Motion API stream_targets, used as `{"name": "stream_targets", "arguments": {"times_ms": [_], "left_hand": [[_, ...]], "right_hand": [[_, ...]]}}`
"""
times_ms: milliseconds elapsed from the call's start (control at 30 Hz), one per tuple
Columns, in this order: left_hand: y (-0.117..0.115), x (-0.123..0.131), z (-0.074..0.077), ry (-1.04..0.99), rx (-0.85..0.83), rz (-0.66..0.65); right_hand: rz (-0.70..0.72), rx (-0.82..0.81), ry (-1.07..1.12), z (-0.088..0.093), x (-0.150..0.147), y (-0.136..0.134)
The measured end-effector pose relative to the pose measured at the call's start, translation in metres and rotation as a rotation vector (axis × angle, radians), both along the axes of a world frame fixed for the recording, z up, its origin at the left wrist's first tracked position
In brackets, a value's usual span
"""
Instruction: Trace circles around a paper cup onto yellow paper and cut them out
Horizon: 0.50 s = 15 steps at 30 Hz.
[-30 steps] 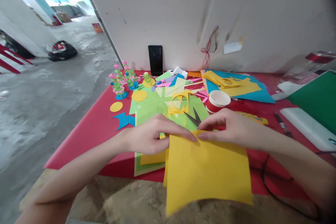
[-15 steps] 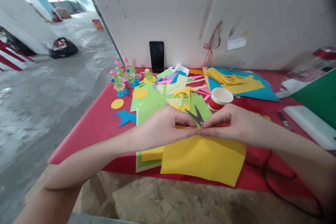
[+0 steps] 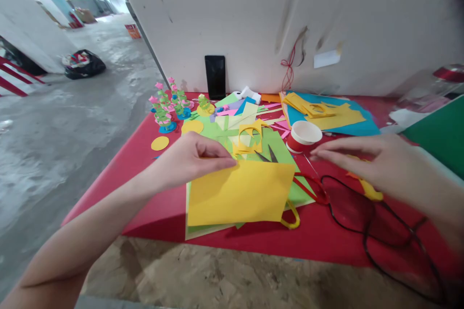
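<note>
My left hand (image 3: 203,159) pinches a sheet of yellow paper (image 3: 241,193) by its top edge, above a green sheet (image 3: 304,193). Scissors (image 3: 293,217) with a red and a yellow handle lie partly covered by this paper; their blade tips poke out above it. To the right, apart from the paper, my right hand (image 3: 366,157) hovers with thumb and fingertips drawn together; whether anything is between them cannot be made out. Below it are a yellow-and-orange tool (image 3: 369,189) and a black cord (image 3: 366,231). A white-and-red paper cup (image 3: 305,136) stands left of its fingertips.
Small pink-and-green paper flower models (image 3: 163,111) stand at the back left. Yellow circles (image 3: 160,143) and paper scraps lie around. A black phone (image 3: 215,77) leans on the wall. Blue sheets (image 3: 366,123) lie at the back right, near a clear jar (image 3: 431,89).
My hands have parted. The left moved left, taking the yellow paper along; the right let go of it and moved right. The scissors' handles and the yellow-and-orange tool are now uncovered.
</note>
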<state>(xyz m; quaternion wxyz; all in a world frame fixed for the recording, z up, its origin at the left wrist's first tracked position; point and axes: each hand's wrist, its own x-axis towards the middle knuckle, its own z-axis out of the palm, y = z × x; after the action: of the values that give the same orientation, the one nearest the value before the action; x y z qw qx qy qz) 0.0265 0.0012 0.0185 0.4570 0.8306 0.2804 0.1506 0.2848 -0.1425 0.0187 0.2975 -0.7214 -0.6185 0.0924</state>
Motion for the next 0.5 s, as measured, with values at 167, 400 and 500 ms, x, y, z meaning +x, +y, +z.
{"name": "stream_targets", "arguments": {"times_ms": [167,400,500], "left_hand": [[-0.015,0.012,-0.002,-0.028,0.159,-0.094],[-0.027,0.018,-0.013,-0.117,0.549,-0.222],[-0.032,0.021,-0.017,-0.103,0.629,-0.219]], "right_hand": [[0.239,0.071,-0.067,0.003,-0.054,0.007],[0.224,0.012,-0.168,-0.002,-0.075,0.012],[0.212,0.029,-0.192,-0.004,-0.079,0.010]]}}
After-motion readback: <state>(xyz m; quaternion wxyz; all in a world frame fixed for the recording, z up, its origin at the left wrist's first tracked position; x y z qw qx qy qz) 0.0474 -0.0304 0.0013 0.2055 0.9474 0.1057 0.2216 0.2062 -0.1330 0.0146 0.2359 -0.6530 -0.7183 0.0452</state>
